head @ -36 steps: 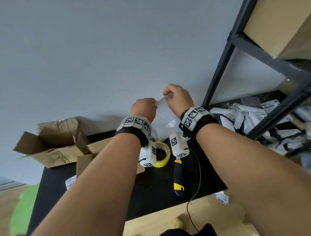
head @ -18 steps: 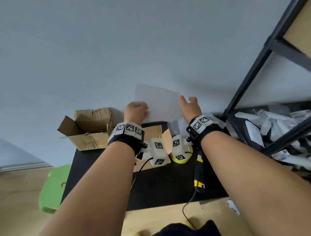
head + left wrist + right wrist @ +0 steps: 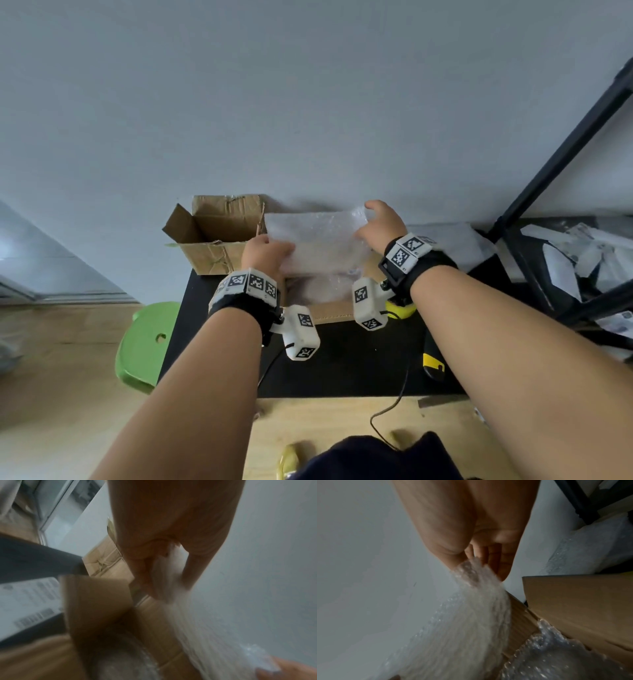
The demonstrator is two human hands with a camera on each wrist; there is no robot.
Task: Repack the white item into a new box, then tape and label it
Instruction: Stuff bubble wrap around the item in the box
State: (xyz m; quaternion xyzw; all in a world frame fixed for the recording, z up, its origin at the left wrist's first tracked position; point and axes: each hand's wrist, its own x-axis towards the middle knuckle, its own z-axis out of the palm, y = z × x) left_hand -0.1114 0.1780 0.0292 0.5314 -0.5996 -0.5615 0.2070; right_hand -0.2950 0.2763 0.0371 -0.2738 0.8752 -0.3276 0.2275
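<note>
A clear bubble wrap sheet [image 3: 318, 240] is stretched between my two hands over the open new cardboard box [image 3: 334, 311] on the black table [image 3: 356, 363]. My left hand [image 3: 277, 250] pinches the sheet's left edge, and my right hand [image 3: 368, 222] pinches its upper right corner. In the left wrist view my left hand [image 3: 164, 566] has thumb and fingers closed on the sheet [image 3: 197, 628]. In the right wrist view my right hand [image 3: 479, 561] grips the sheet [image 3: 471, 608]. A bubble-wrapped bundle [image 3: 556, 655] lies inside the box; the white item itself is hidden.
An opened, worn box [image 3: 212, 236] stands at the back left. A yellow tape roll [image 3: 400, 308] and a yellow-black cutter [image 3: 433, 368] lie to the right of the new box. More bubble wrap [image 3: 452, 236], a black shelf frame [image 3: 548, 171] with loose labels [image 3: 582, 253], and a green stool [image 3: 144, 342] surround the table.
Both hands spread the bubble wrap into a flat sheet, then brought it down from in front of the wall to just above the open box.
</note>
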